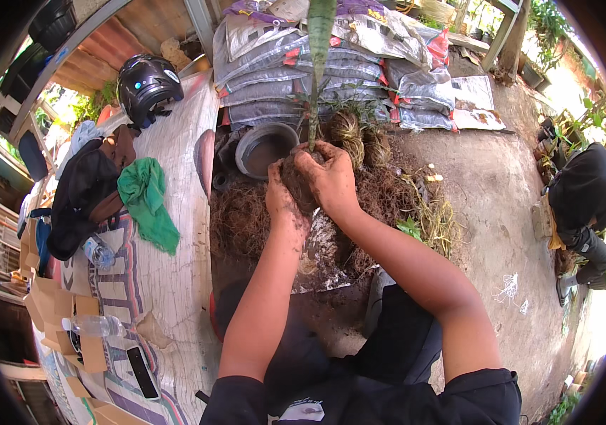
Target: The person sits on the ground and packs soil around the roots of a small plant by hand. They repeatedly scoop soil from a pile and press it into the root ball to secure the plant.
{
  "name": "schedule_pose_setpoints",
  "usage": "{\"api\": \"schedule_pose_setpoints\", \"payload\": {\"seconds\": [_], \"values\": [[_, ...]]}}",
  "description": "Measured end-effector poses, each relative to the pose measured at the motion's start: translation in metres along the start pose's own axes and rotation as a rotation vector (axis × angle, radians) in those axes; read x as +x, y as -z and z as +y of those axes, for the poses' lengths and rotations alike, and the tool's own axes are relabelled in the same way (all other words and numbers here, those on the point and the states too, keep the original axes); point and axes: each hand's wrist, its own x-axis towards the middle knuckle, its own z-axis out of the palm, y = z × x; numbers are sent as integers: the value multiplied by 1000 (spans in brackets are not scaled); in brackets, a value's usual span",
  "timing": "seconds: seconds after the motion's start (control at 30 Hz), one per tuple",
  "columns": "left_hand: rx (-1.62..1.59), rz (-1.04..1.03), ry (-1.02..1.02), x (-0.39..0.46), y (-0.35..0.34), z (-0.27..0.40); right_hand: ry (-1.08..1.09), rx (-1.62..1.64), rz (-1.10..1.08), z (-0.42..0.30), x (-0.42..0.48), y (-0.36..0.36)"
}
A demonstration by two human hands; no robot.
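Between my two hands is a ball of dark soil (299, 183), with a tall snake plant leaf (320, 40) rising upright out of it. My left hand (284, 196) cups the ball from the left side. My right hand (332, 172) wraps its right side and top, near the base of the leaf. Both hands are smeared with soil. Just behind my left hand stands a round grey pot (267, 150) with a dark inside. Beyond my right hand, bound root balls (346, 135) with narrow green leaves sit close together.
Loose brown roots (239, 212) cover the ground around my hands. Stacked filled sacks (266, 93) rise behind. The covered platform (175, 212) at left holds a motorcycle helmet (149, 87), a green cloth (149, 202), plastic bottles and a phone (142, 373). Another person (582, 196) is at far right.
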Motion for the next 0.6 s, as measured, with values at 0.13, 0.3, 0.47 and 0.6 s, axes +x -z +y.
{"api": "schedule_pose_setpoints", "payload": {"seconds": [0.13, 0.3, 0.47, 0.6], "values": [[28, 9, 29, 6, -1, -1, -38, -64, 50, 0, 1, 1], [20, -4, 50, 12, 4, -10, -25, -168, 56, 4, 2, 9], [11, -67, 109, 17, 3, -9, -36, -131, 59, 6, 8, 8], [59, -185, 176, 13, -7, 3, -103, -61, -65, -6, 19, 21]]}}
